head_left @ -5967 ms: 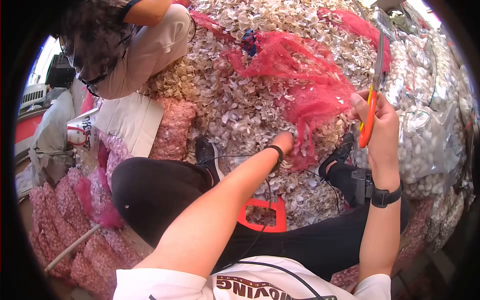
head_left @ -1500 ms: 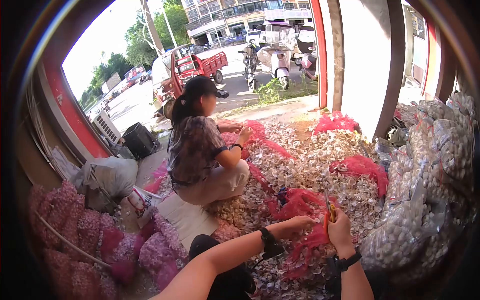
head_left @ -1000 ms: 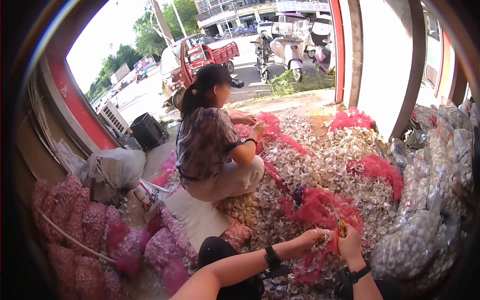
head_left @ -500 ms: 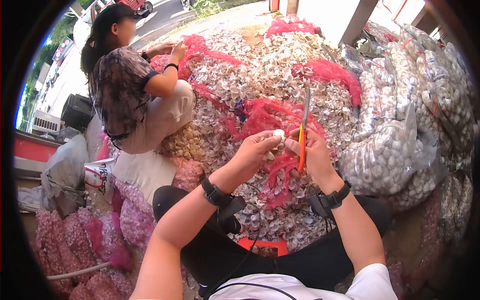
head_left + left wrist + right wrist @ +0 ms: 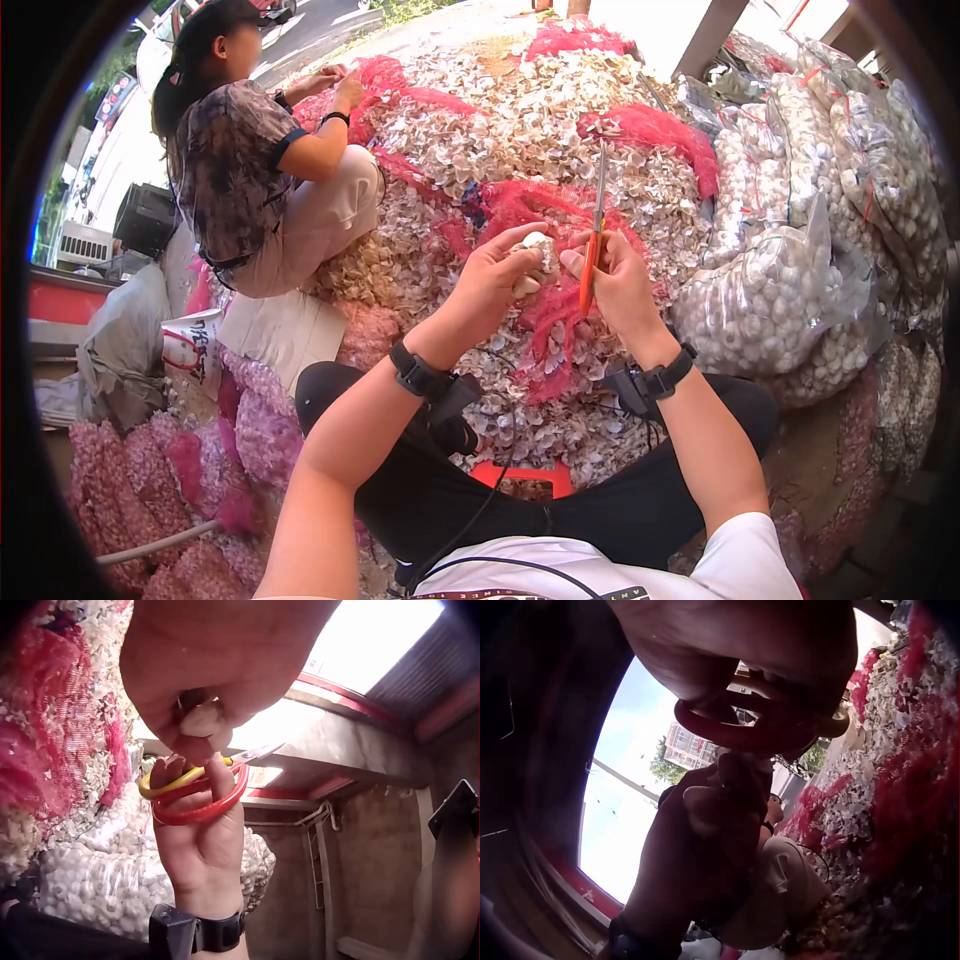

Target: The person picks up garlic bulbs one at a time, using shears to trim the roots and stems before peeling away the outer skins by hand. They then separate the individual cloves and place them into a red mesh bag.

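Note:
The left hand (image 5: 492, 280) pinches a whitish garlic bulb (image 5: 538, 243) above a heap of dry garlic skins (image 5: 420, 190). Close to its right, the right hand (image 5: 622, 285) grips scissors (image 5: 592, 262) with orange and yellow handles, the blades pointing away from the body. In the left wrist view the bulb (image 5: 202, 720) sits partly hidden in the curled left fingers, and the right thumb and fingers are close against it; the scissor handles (image 5: 202, 814) loop round the right hand (image 5: 199, 851). The right wrist view is dark, with the red handle (image 5: 742, 739) near the bulb.
Red netting (image 5: 555, 210) lies on the skins beyond the hands. Clear bags of garlic bulbs (image 5: 760, 300) stand at the right. Another person (image 5: 250, 180) squats at the left, near cardboard (image 5: 285, 335) and pink net bags (image 5: 130, 470). A red stool (image 5: 560, 478) shows between the legs.
The head view has tilted down from the street since one second ago. The left hand has come up beside the scissors with the bulb, and both hands have shifted slightly since half a second ago.

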`<move>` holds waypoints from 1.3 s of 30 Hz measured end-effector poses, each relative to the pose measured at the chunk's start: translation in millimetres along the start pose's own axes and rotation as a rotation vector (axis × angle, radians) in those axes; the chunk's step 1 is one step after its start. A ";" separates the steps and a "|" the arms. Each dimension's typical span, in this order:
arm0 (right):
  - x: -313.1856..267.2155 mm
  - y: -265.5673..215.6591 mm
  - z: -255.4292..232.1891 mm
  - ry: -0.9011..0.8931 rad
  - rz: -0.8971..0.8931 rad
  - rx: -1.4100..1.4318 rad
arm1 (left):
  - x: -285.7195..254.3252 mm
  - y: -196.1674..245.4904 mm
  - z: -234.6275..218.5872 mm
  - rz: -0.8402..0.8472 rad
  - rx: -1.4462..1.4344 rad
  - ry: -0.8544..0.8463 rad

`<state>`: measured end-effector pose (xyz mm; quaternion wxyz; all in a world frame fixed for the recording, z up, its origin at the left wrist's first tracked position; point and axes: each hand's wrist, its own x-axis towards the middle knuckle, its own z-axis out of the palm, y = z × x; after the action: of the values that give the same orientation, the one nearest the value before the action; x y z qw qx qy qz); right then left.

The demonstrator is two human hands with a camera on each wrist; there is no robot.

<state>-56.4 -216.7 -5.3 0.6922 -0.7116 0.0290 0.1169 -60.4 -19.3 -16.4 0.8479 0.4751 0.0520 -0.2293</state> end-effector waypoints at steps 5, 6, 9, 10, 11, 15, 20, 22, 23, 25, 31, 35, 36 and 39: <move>-8.6 -12.2 0.2 0.025 -0.067 -0.632 | 5.6 13.9 -5.4 0.083 0.119 0.139; -9.4 -9.9 0.7 0.033 -0.083 -0.707 | 7.4 14.7 -5.8 0.083 0.120 0.139; -11.7 -10.0 2.6 -0.016 -0.027 -0.685 | 11.4 15.5 -6.3 0.162 0.168 0.198; -11.6 -7.4 2.3 -0.016 -0.026 -0.685 | 10.8 16.1 -6.6 0.162 0.167 0.198; -11.1 -3.8 2.2 -0.007 -0.073 -0.711 | 9.4 17.8 -6.0 0.163 0.171 0.181; -15.2 -4.7 0.9 0.003 -0.131 -0.826 | 9.7 16.2 -7.1 0.182 0.180 0.151; -15.4 -4.3 -0.5 0.003 -0.081 -0.873 | 10.6 14.8 -6.6 0.197 0.278 0.139; -16.6 -4.1 0.1 0.001 -0.074 -0.878 | 9.7 16.8 -4.1 0.177 0.271 0.121; -17.4 -2.1 1.0 0.021 -0.101 -0.892 | 9.1 17.8 -2.8 0.186 0.266 0.147; -19.2 -1.1 3.4 0.040 -0.128 -0.906 | 8.7 17.6 -2.6 0.195 0.261 0.172; -23.3 -5.0 8.0 0.064 -0.140 -0.957 | 10.0 18.0 -4.4 0.191 0.351 0.206; -22.5 -3.7 9.3 0.061 -0.140 -0.976 | 8.7 15.5 -1.7 0.224 0.324 0.239; -21.8 -3.4 9.5 0.058 -0.135 -0.982 | 9.1 15.0 -1.6 0.244 0.321 0.236; -20.2 2.3 10.4 0.075 -0.140 -0.962 | 12.7 12.3 -4.2 0.259 0.369 0.283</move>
<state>-77.8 -208.9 -3.5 0.2896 -0.9547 -0.0514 0.0444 -43.1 -14.7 -12.9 0.7535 0.6517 0.0663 -0.0558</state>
